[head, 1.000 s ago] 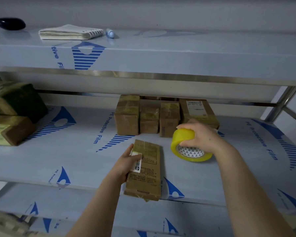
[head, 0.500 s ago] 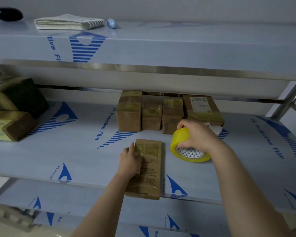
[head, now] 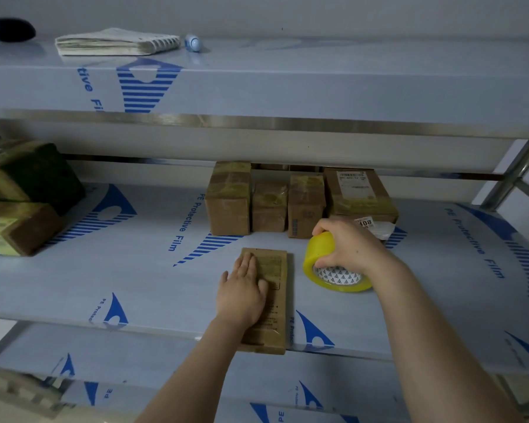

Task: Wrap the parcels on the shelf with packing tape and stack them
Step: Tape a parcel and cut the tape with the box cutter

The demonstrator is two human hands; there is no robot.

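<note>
Middle shelf [head: 135, 285], covered in blue-printed protective film.

Flat parcel [head: 277, 328]: lies on the shelf near its front edge, long side running front to back. The near end juts slightly past the edge. Brown wrap, with printed text on top that is too small to read.

Left hand [head: 243, 293]: palm down on the left half of the flat parcel. Fingers [head: 248, 264] straight and close together, pressed flat on it, gripping nothing.

Right hand [head: 348, 248]: on top of the tape roll [head: 316, 254], fingers curled round its yellow rim. The roll sits tilted on the shelf, just right of the flat parcel and apart from it. Its patterned white core faces the camera.

Back of the shelf: four brown parcels in a row, touching or nearly so: tall [head: 228, 206], short [head: 269, 206], medium [head: 306, 206], and a wide one [head: 361, 190] with a white label on top. A white packet [head: 376, 225] shows under the wide one, partly hidden by the right hand.

Left end: two taped parcels, one [head: 28, 175] stacked on another [head: 16, 227].

Top shelf [head: 318, 83]: spiral notebook [head: 116, 42], a black object [head: 8, 29] to its left, and a small blue-white object [head: 193, 43] just to its right.
</note>
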